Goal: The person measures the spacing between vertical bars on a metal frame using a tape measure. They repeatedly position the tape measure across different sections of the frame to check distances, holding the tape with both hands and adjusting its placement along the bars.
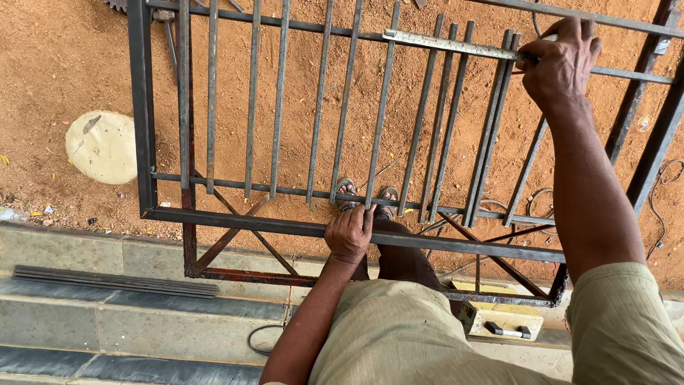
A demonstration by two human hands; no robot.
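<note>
A dark metal grille frame (pixel 142 114) with several loose vertical bars lies flat on a stand above the red dirt ground. My left hand (pixel 349 234) grips the near end of one thin vertical bar (pixel 382 107) at the frame's near rail. My right hand (pixel 561 60) is stretched to the far rail and holds a steel ruler (pixel 449 44) flat across the tops of the bars.
A rusty stand (pixel 235 274) carries the frame. A bundle of thin rods (pixel 114 281) lies on the stone steps at left. A yellow box-shaped machine (pixel 499 319) sits below right. A pale round stone (pixel 103 146) and cables (pixel 659 207) lie on the dirt.
</note>
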